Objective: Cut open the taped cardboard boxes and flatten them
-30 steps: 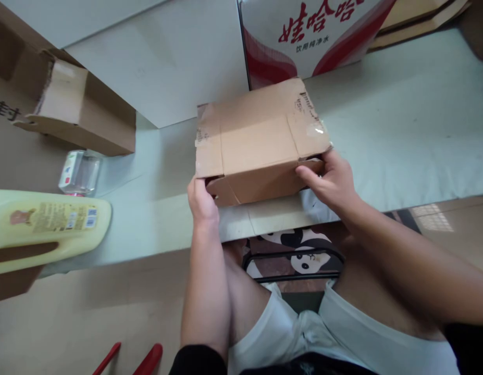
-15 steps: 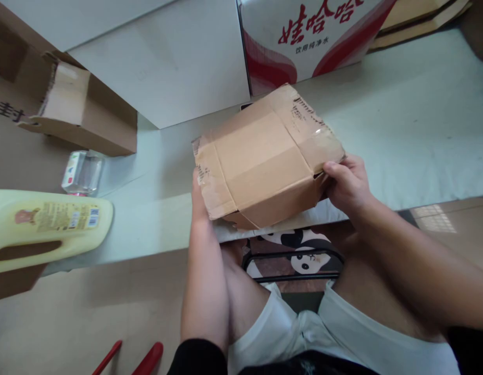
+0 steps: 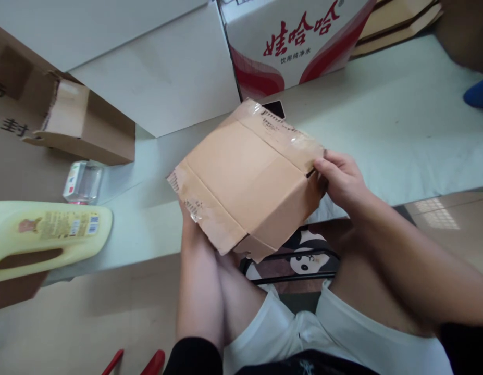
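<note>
A small brown cardboard box (image 3: 247,177) with old tape on its seams is held up over the near edge of the pale table (image 3: 382,135), turned at an angle. My left hand (image 3: 192,229) supports it from below at the near left corner, mostly hidden behind the box. My right hand (image 3: 341,179) grips the right corner, thumb on top and fingers curled under.
A white and red printed carton (image 3: 296,41) stands at the back, a white box (image 3: 155,67) to its left. An open brown carton (image 3: 85,125), a clear small bottle (image 3: 82,182) and a yellow jug (image 3: 41,234) lie at left. A dark phone (image 3: 274,108) peeks behind the box.
The box has been lifted off the table and rotated clockwise, its left end swinging toward me. Both hands kept their hold and moved with it.
</note>
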`<state>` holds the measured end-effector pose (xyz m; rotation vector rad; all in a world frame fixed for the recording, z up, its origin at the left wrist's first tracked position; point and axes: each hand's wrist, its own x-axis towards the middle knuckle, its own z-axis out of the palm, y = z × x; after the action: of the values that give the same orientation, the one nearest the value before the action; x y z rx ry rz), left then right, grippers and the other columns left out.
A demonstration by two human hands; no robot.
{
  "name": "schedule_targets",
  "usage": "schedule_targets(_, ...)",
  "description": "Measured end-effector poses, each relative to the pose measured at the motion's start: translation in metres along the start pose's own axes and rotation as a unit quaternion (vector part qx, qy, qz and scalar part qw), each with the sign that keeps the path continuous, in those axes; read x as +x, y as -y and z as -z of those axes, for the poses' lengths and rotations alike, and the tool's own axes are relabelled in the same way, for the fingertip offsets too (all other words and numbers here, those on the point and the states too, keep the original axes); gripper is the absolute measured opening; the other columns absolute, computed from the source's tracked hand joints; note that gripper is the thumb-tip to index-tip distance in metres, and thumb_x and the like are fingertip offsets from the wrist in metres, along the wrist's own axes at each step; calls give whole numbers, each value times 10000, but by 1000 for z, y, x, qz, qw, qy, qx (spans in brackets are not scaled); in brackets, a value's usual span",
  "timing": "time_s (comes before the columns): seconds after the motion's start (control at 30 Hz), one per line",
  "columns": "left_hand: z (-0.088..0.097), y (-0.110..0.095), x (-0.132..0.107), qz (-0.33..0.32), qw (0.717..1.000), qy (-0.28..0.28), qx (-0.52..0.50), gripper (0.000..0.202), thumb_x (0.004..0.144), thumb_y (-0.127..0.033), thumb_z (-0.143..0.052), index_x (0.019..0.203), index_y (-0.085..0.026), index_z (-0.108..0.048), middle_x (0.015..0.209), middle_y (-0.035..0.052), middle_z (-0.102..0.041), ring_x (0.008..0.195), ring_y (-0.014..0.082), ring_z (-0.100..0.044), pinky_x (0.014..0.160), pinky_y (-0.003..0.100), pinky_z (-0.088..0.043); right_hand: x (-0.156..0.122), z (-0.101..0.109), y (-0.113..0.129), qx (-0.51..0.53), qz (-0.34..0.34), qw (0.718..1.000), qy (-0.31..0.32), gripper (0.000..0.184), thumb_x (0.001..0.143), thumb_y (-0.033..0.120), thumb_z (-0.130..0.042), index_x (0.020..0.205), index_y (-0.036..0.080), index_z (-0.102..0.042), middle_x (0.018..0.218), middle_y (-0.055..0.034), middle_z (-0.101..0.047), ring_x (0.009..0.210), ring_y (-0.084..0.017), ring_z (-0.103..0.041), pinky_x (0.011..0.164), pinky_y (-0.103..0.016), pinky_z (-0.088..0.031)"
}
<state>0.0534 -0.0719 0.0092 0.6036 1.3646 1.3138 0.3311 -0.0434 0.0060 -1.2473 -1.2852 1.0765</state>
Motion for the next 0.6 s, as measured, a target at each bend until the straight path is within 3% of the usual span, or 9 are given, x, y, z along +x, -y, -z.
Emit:
schedule_targets(0.1,8,-8,24,-41,998,-29,-35,550,858,-721,-562,979,-206,-712,970,54,-792,1064,293,-726,923,450,-612,3,2,5,-74,6,997,15,332,889,510,-607,736,223,-671,682,-5,-628,660,-174,-605,656,-323,-513)
schedule_targets(0.2,18,-13,44,-94,994,-8,-56,553,728,-710,-673,1006,-233,-704,1012,46,-797,1193,316,-676,923,441,-602,7,2,0,-123,16,992,-16,233,888,412,-602,929,226,-735,803,-23,-693,752,-190,-644,723,-347,-538)
schedule_targets(0.33,24,-17,55,-129,988,32,-77,549,697,-694,-712,1017,-249,-697,1107,51,-787,1383,326,-558,1038,451,-556,14,5,-19,-155,50,977,-134,498,811,405,-711,1274,232,-645,1214,-110,-688,999,-247,-670,782,-386,-563)
schedule_targets(0.37,25,-17,56,-136,987,40,-81,545,718,-699,-703,1024,-248,-694,1118,57,-784,1406,326,-539,1060,454,-545,16,6,-23,-144,49,978,-143,546,813,437,-717,1310,240,-611,1241,-120,-670,998,-248,-669,758,-382,-565)
schedule_targets(0.43,25,-17,59,-152,984,50,-84,536,757,-698,-688,1044,-245,-686,1148,73,-775,1438,326,-511,1094,463,-526,16,5,-26,-81,3,993,-83,487,842,543,-676,1217,236,-626,1079,-101,-686,836,-220,-663,643,-353,-547)
schedule_targets(0.53,25,-21,60,-162,983,29,-84,498,793,-669,-659,1055,-247,-692,1203,96,-758,1463,302,-498,1126,432,-514,12,-1,-22,45,-113,989,82,467,791,667,-689,884,212,-646,722,-39,-625,560,-164,-552,472,-309,-451)
schedule_targets(0.6,23,-24,58,-154,983,31,-93,545,814,-716,-586,1075,-253,-704,1245,111,-744,1454,295,-519,1120,425,-522,9,-8,-16,88,-151,979,107,482,732,670,-747,774,207,-619,627,-22,-588,481,-138,-484,412,-293,-387)
